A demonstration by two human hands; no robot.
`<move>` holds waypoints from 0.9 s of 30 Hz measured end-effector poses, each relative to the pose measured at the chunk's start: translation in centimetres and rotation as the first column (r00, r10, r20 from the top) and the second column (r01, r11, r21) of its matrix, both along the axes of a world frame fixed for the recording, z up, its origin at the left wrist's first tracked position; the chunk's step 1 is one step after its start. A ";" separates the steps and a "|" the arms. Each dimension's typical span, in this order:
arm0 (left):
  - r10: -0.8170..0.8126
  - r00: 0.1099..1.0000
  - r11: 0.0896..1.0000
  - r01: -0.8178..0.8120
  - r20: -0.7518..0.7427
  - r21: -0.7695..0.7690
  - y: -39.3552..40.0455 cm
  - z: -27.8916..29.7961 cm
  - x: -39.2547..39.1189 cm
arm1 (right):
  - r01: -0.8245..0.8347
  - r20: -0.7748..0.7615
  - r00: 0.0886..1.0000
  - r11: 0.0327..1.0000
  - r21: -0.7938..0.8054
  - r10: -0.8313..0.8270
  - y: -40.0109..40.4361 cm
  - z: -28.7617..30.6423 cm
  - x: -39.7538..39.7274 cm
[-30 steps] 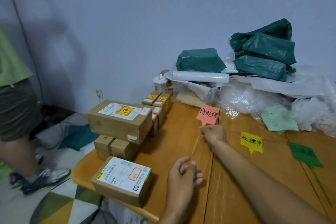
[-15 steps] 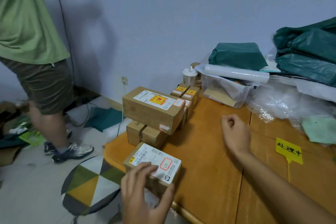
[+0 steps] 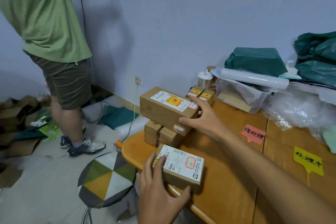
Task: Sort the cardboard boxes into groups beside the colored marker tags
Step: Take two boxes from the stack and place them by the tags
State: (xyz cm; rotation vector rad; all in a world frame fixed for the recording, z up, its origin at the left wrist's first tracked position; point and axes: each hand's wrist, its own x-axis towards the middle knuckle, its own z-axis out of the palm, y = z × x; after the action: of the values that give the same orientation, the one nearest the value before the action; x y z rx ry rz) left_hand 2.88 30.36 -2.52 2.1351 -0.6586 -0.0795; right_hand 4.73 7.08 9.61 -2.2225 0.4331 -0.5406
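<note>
We note the wooden table (image 3: 227, 178) first: its left, rounded edge carries all the boxes, while a wide bare strip runs from there to the tags. Against half a second ago, the pink tag (image 3: 253, 134) is back in sight near the yellow tag (image 3: 308, 160); the green one is out of frame.

The large box (image 3: 166, 108) sits on top of two smaller boxes (image 3: 161, 135) near the table's left edge. The right hand (image 3: 203, 118), which was a loose fist over bare wood, now spreads wide against this box's right end, thumb on the front face and fingers over the top corner. We judge it a grasp forming; whether it bears weight we cannot tell.

The flat labelled box (image 3: 181, 168) lies at the front corner, close to the edge. The left hand (image 3: 160, 194) has shifted from lying on top to cupping its near-left side, fingers on the label, thumb along the front face.

Two small boxes with yellow stickers (image 3: 201, 94) stand behind the large box, beside a clear bin (image 3: 240, 96).

Both hands now engage boxes, so sorting is about to begin; none yet lies beside a tag. Room to the right is clear. Risks: the corner box slipping off the edge, and the lower pair shifting when the large box lifts.
</note>
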 end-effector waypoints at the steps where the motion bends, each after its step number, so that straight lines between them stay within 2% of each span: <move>1: 0.009 1.000 1.000 -0.009 -0.006 -0.017 0.0 -0.1 -0.1 | 0.005 0.005 1.000 1.000 -0.003 -0.005 0.1 0.1 -0.2; 6: 0.033 0.999 0.998 -0.033 0.004 0.049 -1.3 0.7 -0.9 | 0.034 0.007 0.999 0.999 0.004 -0.034 0.2 0.2 -0.8; 10: 0.043 0.999 0.999 -0.043 -0.031 0.007 -1.6 0.7 -1.1 | 0.010 -0.021 1.000 1.000 -0.004 -0.010 0.3 0.5 -0.9; 14: 0.018 1.000 1.000 -0.018 0.003 0.015 -1.1 1.5 -0.7 | 0.000 -0.068 0.998 0.999 -0.047 -0.004 0.6 0.8 -0.9; 16: 0.020 0.999 0.996 -0.017 0.031 -0.085 -0.4 2.8 0.2 | 0.069 0.029 0.997 0.991 -0.112 -0.066 1.3 0.8 -2.0; 19: 0.057 0.996 0.958 -0.034 0.073 -0.285 0.3 6.2 3.5 | 0.219 0.347 0.925 0.963 -0.157 -0.153 3.2 -1.1 -5.8; 20: 0.061 0.996 0.938 -0.034 0.067 -0.346 0.4 7.5 5.2 | 0.224 0.366 0.917 0.965 -0.140 -0.159 3.7 -2.2 -7.2; 21: 0.047 0.996 0.923 -0.012 0.081 -0.385 0.3 8.9 7.1 | 0.192 0.325 0.934 0.975 -0.113 -0.147 4.2 -3.3 -8.5; 23: -0.054 0.982 0.930 0.116 0.182 -0.350 0.1 11.5 11.4 | 0.068 0.106 0.992 0.996 -0.057 -0.062 5.0 -5.5 -10.8; 25: -0.212 0.952 0.941 0.260 0.221 -0.217 -0.5 13.8 15.7 | -0.074 -0.111 0.992 0.994 -0.086 0.064 5.5 -7.2 -12.1; 27: -0.369 0.908 0.927 0.375 0.200 0.006 -1.8 16.2 19.4 | -0.135 -0.234 0.966 0.986 -0.095 0.110 5.6 -8.2 -12.2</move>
State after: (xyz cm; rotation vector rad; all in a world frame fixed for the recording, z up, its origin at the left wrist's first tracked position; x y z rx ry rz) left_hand 22.24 28.55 13.64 1.9754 -1.1743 -0.0637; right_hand -7.51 12.73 1.39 -2.4106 0.3871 -0.2481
